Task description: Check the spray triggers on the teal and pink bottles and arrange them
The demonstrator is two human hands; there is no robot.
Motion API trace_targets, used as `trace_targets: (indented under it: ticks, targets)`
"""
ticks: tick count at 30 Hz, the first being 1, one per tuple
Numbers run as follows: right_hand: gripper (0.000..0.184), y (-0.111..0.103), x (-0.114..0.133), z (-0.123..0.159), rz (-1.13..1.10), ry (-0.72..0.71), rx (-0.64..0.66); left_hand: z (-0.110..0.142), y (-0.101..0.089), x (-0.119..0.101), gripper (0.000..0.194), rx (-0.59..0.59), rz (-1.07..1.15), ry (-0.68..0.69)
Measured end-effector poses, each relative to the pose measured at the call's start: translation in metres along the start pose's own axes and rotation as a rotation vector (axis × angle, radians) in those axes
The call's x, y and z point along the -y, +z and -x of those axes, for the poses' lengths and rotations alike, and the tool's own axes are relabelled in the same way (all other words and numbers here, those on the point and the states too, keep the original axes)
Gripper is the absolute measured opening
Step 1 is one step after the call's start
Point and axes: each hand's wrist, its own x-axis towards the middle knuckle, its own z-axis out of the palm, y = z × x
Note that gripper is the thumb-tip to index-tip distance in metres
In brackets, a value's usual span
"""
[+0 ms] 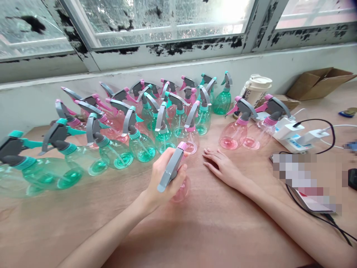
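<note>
A pink spray bottle (182,190) with a grey trigger head is gripped around its neck by my left hand (164,178), near the middle of the wooden table. Its lower body shows beneath my fingers. My right hand (221,167) lies on the tabletop to the right, fingers stretched out and holding nothing. Just beyond my left hand stands another pink spray bottle (192,139), beside a green spray bottle (164,137). Two pink spray bottles, one (233,136) left of the other (258,134), stand behind my right hand.
Several green and pink spray bottles crowd the table's left and back; one green bottle (222,100) is near the wall. At right are a lidded paper cup (255,91), a cardboard box (315,83), a power strip (292,139) with chargers and cables, and a partly blurred phone (312,201).
</note>
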Motion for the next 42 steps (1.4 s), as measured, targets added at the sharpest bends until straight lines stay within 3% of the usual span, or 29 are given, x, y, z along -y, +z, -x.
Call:
trace_targets:
  ticks: [10,27,39,42]
  targets:
    - [0.034,0.000,0.000,0.000,0.009,-0.002,0.002,0.007,0.007,0.005,0.032,-0.060,0.012,0.035]
    - [0.035,0.000,0.000,0.000,0.011,0.004,0.007,0.007,0.008,0.008,0.027,-0.059,0.031,0.040]
    - [0.034,0.000,-0.001,0.000,-0.003,0.004,-0.002,-0.003,0.001,-0.001,0.003,-0.008,-0.024,0.067]
    - [0.034,0.000,0.000,0.000,-0.004,0.004,-0.003,-0.003,0.000,-0.001,0.010,0.002,-0.018,0.072]
